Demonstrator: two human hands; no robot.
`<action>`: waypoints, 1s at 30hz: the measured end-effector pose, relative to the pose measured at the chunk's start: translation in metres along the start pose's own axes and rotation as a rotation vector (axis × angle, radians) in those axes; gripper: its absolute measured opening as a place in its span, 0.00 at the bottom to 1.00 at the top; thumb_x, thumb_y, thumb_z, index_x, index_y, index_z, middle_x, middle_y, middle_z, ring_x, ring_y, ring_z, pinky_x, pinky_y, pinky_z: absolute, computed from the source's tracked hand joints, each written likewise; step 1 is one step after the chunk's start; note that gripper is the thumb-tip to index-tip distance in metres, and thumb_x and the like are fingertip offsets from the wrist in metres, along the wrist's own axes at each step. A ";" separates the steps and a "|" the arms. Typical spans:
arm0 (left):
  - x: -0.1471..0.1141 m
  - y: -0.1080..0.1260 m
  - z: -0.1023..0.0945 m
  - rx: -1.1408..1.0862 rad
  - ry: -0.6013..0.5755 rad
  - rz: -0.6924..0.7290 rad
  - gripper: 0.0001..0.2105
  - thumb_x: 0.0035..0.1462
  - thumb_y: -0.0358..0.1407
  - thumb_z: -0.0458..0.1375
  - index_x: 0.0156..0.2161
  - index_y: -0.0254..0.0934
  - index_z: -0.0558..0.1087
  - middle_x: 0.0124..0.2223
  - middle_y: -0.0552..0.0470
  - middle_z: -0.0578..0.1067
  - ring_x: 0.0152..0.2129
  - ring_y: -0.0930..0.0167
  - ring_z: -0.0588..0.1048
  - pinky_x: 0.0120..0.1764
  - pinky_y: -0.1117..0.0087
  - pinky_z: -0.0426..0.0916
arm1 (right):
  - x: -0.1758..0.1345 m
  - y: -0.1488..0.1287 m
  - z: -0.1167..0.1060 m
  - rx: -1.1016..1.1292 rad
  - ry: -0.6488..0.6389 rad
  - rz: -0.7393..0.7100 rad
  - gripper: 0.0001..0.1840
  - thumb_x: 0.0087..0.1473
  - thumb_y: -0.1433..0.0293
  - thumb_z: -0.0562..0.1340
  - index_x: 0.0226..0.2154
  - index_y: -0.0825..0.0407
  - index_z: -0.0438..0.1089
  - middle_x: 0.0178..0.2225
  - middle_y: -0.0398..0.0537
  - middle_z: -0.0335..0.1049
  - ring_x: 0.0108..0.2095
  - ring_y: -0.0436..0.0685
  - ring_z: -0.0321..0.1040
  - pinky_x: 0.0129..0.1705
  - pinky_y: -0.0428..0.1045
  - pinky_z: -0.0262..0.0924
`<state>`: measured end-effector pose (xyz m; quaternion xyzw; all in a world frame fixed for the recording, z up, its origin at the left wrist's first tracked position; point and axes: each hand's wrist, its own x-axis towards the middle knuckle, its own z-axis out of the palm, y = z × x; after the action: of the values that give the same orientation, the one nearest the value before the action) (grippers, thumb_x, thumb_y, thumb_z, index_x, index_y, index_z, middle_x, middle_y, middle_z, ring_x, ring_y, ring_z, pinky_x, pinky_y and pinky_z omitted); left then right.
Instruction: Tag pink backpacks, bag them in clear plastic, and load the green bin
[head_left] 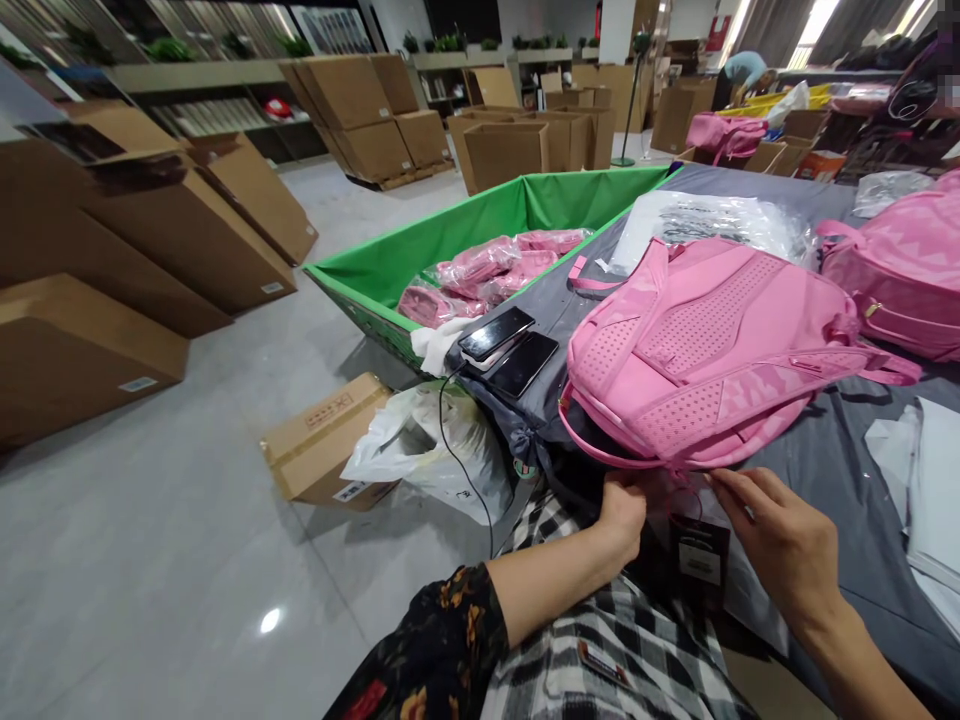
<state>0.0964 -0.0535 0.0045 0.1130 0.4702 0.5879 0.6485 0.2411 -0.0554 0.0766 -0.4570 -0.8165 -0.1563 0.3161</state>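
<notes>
A pink backpack [697, 335] lies on the grey-covered table with its perforated back panel and straps facing up. A black hang tag [699, 562] with a white label dangles below its near edge on a thin reddish cord [684, 508]. My left hand [624, 515] is closed at that near edge, left of the tag; its fingertips are hidden. On the other side, my right hand [787, 540] pinches at the cord beside the backpack's edge, thumb and forefinger together. Some clear plastic hangs behind the tag, between my hands.
Two dark phones [525, 362] lie at the table's left edge. A green bin [375, 265] holds pink bagged items. Another pink backpack [907, 275] and white bags [937, 480] lie right. A plastic bag [442, 445] and carton [319, 435] stand on the floor.
</notes>
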 end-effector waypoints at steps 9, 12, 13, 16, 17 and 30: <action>-0.016 0.017 0.015 -0.266 -0.041 -0.172 0.14 0.29 0.36 0.71 0.25 0.34 0.77 0.26 0.50 0.77 0.24 0.72 0.70 0.30 0.70 0.67 | 0.027 -0.050 -0.001 -0.260 -0.033 -0.082 0.18 0.70 0.69 0.54 0.31 0.53 0.73 0.25 0.44 0.68 0.25 0.51 0.60 0.27 0.48 0.45; -0.018 0.015 0.011 -0.292 0.019 -0.125 0.12 0.29 0.34 0.69 0.22 0.35 0.72 0.22 0.57 0.71 0.21 0.77 0.64 0.27 0.73 0.62 | 0.021 -0.061 0.015 -0.267 -0.051 -0.071 0.19 0.69 0.71 0.55 0.27 0.53 0.71 0.23 0.44 0.65 0.25 0.52 0.58 0.28 0.49 0.45; -0.017 0.014 0.010 -0.287 0.034 -0.120 0.12 0.29 0.34 0.69 0.21 0.35 0.71 0.21 0.58 0.69 0.20 0.77 0.63 0.27 0.74 0.61 | 0.017 -0.063 0.019 -0.271 -0.063 -0.076 0.18 0.68 0.73 0.55 0.27 0.53 0.71 0.23 0.45 0.65 0.26 0.53 0.58 0.28 0.49 0.45; -0.015 0.014 0.005 -0.241 -0.016 -0.129 0.12 0.30 0.35 0.69 0.21 0.35 0.72 0.21 0.56 0.70 0.21 0.76 0.64 0.28 0.72 0.61 | 0.003 -0.063 0.027 -0.288 -0.095 -0.106 0.14 0.67 0.76 0.56 0.32 0.54 0.74 0.29 0.49 0.71 0.31 0.54 0.63 0.31 0.49 0.50; -0.015 0.016 0.003 -0.223 -0.046 -0.126 0.12 0.31 0.36 0.70 0.21 0.34 0.73 0.22 0.55 0.72 0.22 0.75 0.65 0.29 0.72 0.62 | -0.002 -0.061 0.027 -0.289 -0.103 -0.115 0.12 0.66 0.76 0.56 0.35 0.55 0.75 0.32 0.51 0.73 0.33 0.55 0.64 0.33 0.49 0.52; -0.017 0.015 -0.005 -0.096 -0.212 0.024 0.08 0.40 0.37 0.69 0.27 0.34 0.83 0.28 0.49 0.80 0.24 0.73 0.71 0.33 0.70 0.67 | -0.038 -0.052 0.033 0.056 0.017 0.037 0.13 0.66 0.74 0.56 0.52 0.51 0.66 0.39 0.50 0.77 0.38 0.56 0.75 0.40 0.51 0.69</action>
<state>0.0857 -0.0658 0.0202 0.1490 0.3687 0.6024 0.6921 0.1990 -0.0895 0.0284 -0.4617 -0.8092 -0.1313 0.3388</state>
